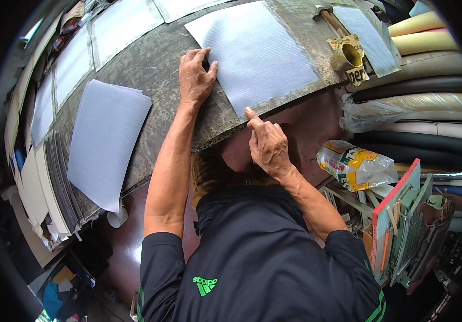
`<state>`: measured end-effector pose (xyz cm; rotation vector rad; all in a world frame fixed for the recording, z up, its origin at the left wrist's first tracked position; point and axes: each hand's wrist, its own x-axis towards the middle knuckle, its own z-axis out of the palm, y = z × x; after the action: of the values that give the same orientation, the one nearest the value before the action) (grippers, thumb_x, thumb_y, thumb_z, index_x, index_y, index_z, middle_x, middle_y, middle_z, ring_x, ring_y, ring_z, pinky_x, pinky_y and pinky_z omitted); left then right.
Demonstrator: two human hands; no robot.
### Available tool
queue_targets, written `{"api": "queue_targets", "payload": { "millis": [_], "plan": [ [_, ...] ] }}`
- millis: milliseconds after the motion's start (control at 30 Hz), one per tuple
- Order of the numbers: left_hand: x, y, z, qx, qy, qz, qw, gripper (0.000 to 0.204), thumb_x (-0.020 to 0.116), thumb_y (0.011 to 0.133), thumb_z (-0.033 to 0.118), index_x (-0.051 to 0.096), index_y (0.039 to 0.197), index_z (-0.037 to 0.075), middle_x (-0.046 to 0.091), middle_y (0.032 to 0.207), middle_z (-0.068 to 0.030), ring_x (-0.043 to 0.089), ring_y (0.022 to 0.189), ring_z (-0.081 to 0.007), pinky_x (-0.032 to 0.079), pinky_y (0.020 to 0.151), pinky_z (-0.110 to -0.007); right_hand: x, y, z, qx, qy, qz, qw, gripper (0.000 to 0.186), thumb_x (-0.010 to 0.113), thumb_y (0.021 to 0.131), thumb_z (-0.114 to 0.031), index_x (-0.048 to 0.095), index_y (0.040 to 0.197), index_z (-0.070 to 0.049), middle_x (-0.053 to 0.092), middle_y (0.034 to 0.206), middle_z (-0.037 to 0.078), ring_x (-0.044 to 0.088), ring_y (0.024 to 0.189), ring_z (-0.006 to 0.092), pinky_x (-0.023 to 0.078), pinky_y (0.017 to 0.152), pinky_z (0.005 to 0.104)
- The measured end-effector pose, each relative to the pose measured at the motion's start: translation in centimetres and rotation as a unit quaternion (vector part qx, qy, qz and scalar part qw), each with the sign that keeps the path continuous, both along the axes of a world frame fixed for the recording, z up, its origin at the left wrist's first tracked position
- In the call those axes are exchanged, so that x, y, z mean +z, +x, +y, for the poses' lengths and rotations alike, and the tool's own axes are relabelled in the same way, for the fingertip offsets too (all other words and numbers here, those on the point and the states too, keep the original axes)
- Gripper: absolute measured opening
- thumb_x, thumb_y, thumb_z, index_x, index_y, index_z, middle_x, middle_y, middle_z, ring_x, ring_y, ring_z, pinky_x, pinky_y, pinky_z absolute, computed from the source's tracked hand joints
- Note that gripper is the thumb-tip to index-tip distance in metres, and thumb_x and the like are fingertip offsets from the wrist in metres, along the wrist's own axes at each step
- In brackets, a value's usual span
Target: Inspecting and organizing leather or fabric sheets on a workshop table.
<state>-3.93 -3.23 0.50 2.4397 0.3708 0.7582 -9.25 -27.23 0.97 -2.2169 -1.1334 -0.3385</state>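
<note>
A pale, finely ribbed sheet (257,51) lies on the dark worn tabletop (158,61) in front of me, its right and near borders edged in grey. My left hand (196,78) rests at its left edge, fingers stretched over the table and thumb apart, the tips touching the sheet's border. At the near corner, my right hand (269,145) reaches up with the index finger extended onto the sheet; its other fingers are bent, and nothing shows in them. Left of my left forearm sits a stack of similar pale sheets (107,137), its near end overhanging the table edge.
More pale sheets (126,27) line the table's far side. At right are a hammer (332,21), a round yellow-stained container (346,58) and another sheet (365,40). Beyond stand rolls of material (429,64), a plastic bag (357,163) and upright boards (397,209). Stacked boards (53,182) flank the left.
</note>
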Motion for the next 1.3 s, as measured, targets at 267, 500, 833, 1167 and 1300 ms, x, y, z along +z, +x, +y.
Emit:
{"api": "queue_targets", "payload": {
  "millis": [267, 500, 833, 1167, 1300],
  "plan": [
    [-0.2, -0.1, 0.2, 0.001, 0.005, 0.003, 1.000, 0.038, 0.071, 0.083, 0.017, 0.066, 0.118, 0.004, 0.062, 0.117, -0.0120, 0.056, 0.109, -0.0271, 0.047, 0.095, -0.036, 2.0, 0.4, -1.0, 0.008, 0.126, 0.225, 0.966, 0.027, 0.059, 0.081, 0.004, 0.059, 0.108, -0.002, 0.067, 0.094, 0.012, 0.060, 0.066, 0.0211, 0.051, 0.062, 0.0331],
    [-0.1, 0.1, 0.4, -0.031, -0.037, -0.017, 0.999, 0.033, 0.057, 0.086, 0.005, 0.065, 0.118, 0.002, 0.062, 0.117, -0.0142, 0.057, 0.111, -0.0285, 0.045, 0.097, -0.036, 0.8, 7.1, -6.2, -0.177, -0.036, -0.013, 0.983, 0.021, 0.053, 0.085, 0.001, 0.053, 0.106, -0.001, 0.062, 0.123, 0.021, 0.063, 0.072, 0.0288, 0.050, 0.066, 0.0401],
    [0.1, -0.6, 0.3, -0.045, -0.101, -0.030, 0.993, 0.041, 0.051, 0.080, -0.008, 0.063, 0.118, 0.001, 0.059, 0.119, -0.0161, 0.057, 0.109, -0.0315, 0.046, 0.096, -0.039, 3.0, 6.8, -6.1, -0.059, 0.041, 0.002, 0.997, 0.022, 0.057, 0.082, 0.002, 0.055, 0.103, -0.001, 0.062, 0.120, 0.021, 0.063, 0.108, 0.0364, 0.053, 0.091, 0.0402],
    [0.4, -0.5, 0.2, -0.032, -0.067, -0.032, 0.997, 0.036, 0.063, 0.083, 0.000, 0.063, 0.118, 0.002, 0.059, 0.116, -0.0128, 0.060, 0.100, -0.0264, 0.050, 0.089, -0.036, 2.5, 11.6, -12.5, -0.135, -0.049, 0.078, 0.987, 0.027, 0.061, 0.082, -0.003, 0.056, 0.109, -0.004, 0.064, 0.106, 0.013, 0.065, 0.087, 0.0287, 0.052, 0.074, 0.0382],
    [0.2, 0.1, 0.2, -0.032, -0.097, -0.005, 0.995, 0.036, 0.064, 0.083, 0.001, 0.064, 0.118, 0.005, 0.056, 0.121, -0.0143, 0.058, 0.107, -0.0274, 0.050, 0.090, -0.038, 2.3, 10.7, -10.8, -0.173, 0.063, 0.195, 0.963, 0.031, 0.065, 0.082, -0.007, 0.054, 0.110, -0.002, 0.062, 0.107, 0.015, 0.064, 0.082, 0.0271, 0.053, 0.070, 0.0352]
  ]
}}
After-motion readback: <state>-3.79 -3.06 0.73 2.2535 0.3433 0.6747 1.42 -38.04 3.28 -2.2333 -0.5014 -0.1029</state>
